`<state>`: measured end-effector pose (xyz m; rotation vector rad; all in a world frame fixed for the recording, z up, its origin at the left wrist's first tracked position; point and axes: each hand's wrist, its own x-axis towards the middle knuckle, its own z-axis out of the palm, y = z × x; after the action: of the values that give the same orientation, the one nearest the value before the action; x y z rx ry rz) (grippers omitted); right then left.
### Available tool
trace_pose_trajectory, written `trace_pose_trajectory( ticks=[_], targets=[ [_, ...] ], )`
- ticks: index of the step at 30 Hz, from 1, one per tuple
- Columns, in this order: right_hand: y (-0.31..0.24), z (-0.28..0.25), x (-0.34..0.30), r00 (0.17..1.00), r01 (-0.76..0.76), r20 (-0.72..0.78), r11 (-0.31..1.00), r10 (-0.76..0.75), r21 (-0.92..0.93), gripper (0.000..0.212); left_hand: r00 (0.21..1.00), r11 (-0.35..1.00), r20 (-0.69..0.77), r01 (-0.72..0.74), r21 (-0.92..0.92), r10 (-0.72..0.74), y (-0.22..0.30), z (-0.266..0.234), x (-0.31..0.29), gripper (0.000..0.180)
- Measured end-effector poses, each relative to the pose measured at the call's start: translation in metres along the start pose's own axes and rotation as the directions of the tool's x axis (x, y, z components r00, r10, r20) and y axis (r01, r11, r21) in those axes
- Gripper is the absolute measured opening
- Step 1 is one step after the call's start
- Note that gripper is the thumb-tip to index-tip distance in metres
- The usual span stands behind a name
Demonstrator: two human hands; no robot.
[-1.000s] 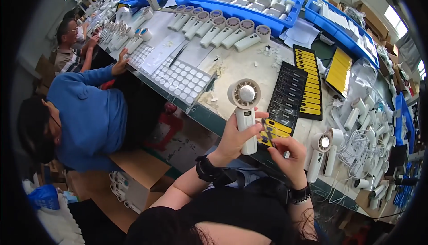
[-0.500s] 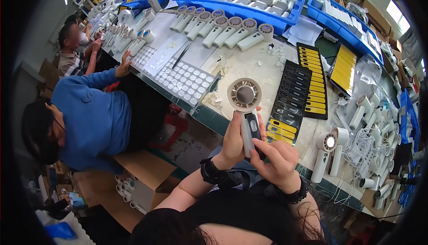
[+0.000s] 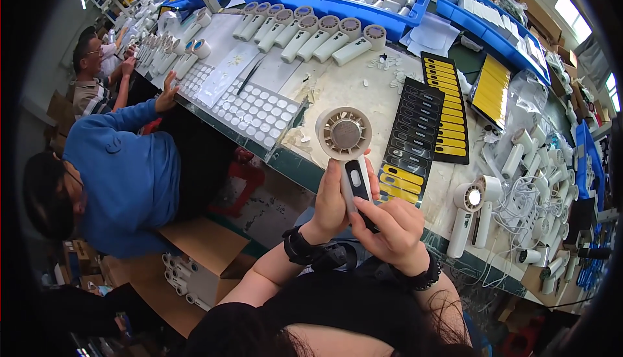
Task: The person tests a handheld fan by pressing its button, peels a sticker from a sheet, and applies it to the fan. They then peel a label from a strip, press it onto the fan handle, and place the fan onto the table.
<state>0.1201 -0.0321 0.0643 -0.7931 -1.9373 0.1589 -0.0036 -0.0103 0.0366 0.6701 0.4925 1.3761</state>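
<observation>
My left hand is wrapped round the light handle of a handheld fan, whose round slotted head points up and away from me. A long black panel with a pale oval lies along the front of the handle. My right hand is closed at the lower part of that handle, fingertips pressed on the black panel. The handle's lower end is partly hidden behind those fingers. Just right of the fan lies a sheet of black panel stickers, with bare yellow slots at its near end.
Several fans lie in a row along the back, before a blue bin of white parts. White round stickers and tweezers lie left. Fans and tangled cables crowd the right. A co-worker in blue sits left.
The whole view has shifted slightly, with the table's things a little further left and up. The fan stays in my left hand, and my right fingertips remain on its handle.
</observation>
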Motion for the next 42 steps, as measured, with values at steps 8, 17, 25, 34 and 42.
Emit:
trace_pose_trajectory(
  ticks=[8, 17, 25, 34, 42],
  targets=[
    [0.0, 0.0002, -0.0001, 1.0, -0.001, -0.02, 1.0, 0.001, 0.001, 0.031, 1.0, 1.0, 0.015, -0.005, -0.015, 0.005, -0.0001, 0.0002, -0.0002, 0.06],
    [0.0018, 0.0014, -0.0007, 1.0, -0.012, -0.024, 1.0, 0.012, 0.01, 0.03, 1.0, 1.0, 0.012, -0.01, 0.002, 0.01, 0.0004, 0.0025, 0.0005, 0.061],
    [0.0028, 0.0036, -0.0019, 0.999, -0.033, -0.019, 0.999, 0.033, 0.013, 0.029, 1.0, 1.0, -0.028, 0.001, 0.028, 0.0, 0.0, -0.0019, 0.0024, 0.056],
    [0.004, 0.0074, -0.0041, 0.999, -0.041, -0.004, 0.999, 0.041, -0.002, 0.029, 0.994, 0.999, -0.105, 0.033, 0.044, -0.028, 0.0041, 0.0017, 0.0019, 0.051],
    [0.0033, 0.0069, -0.0058, 0.998, -0.069, -0.004, 0.998, 0.069, -0.015, 0.027, 0.994, 0.979, -0.11, 0.026, 0.2, -0.004, 0.0058, 0.0033, 0.0035, 0.048]
  ],
)
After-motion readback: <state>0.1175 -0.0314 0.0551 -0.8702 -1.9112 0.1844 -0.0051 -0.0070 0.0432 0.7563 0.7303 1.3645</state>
